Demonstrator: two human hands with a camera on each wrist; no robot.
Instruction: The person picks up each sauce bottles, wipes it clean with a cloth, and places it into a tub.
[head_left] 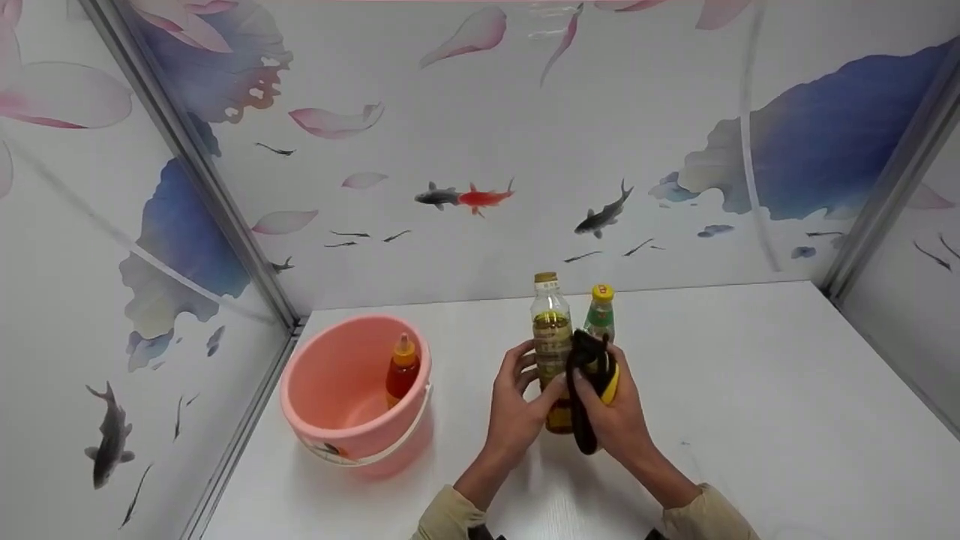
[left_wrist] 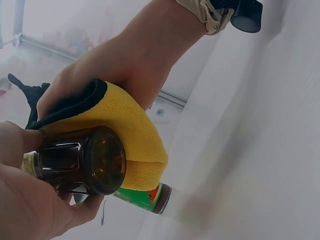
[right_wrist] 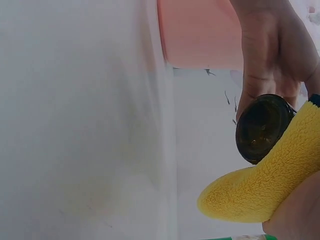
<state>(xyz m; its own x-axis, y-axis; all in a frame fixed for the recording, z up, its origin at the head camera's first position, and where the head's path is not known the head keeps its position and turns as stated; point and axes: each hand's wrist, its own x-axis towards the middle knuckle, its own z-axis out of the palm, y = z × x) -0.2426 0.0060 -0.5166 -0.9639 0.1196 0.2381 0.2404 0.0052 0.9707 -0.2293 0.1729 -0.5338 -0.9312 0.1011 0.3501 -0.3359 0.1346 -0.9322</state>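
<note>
My left hand (head_left: 516, 412) grips a clear bottle (head_left: 553, 330) of yellow-brown oil with a gold cap. The bottle is raised, since its dark round base (left_wrist: 105, 160) shows in both wrist views. In my right hand (head_left: 621, 424) is a cloth (head_left: 583, 431), yellow and fluffy on one side with a black edge, pressed to the bottle's side. Yellow cloth (right_wrist: 250, 195) hides part of the bottle in the right wrist view. Behind the right hand stands a smaller bottle (head_left: 601, 311) with a yellow cap and green label, its lower part hidden.
On the left of the white table (head_left: 765, 420) stands a pink bucket (head_left: 322, 420) with a white handle. Inside it is a red-brown squeeze bottle (head_left: 403, 375) with a yellow top. Printed panels (head_left: 465, 120) enclose the table at the back and sides.
</note>
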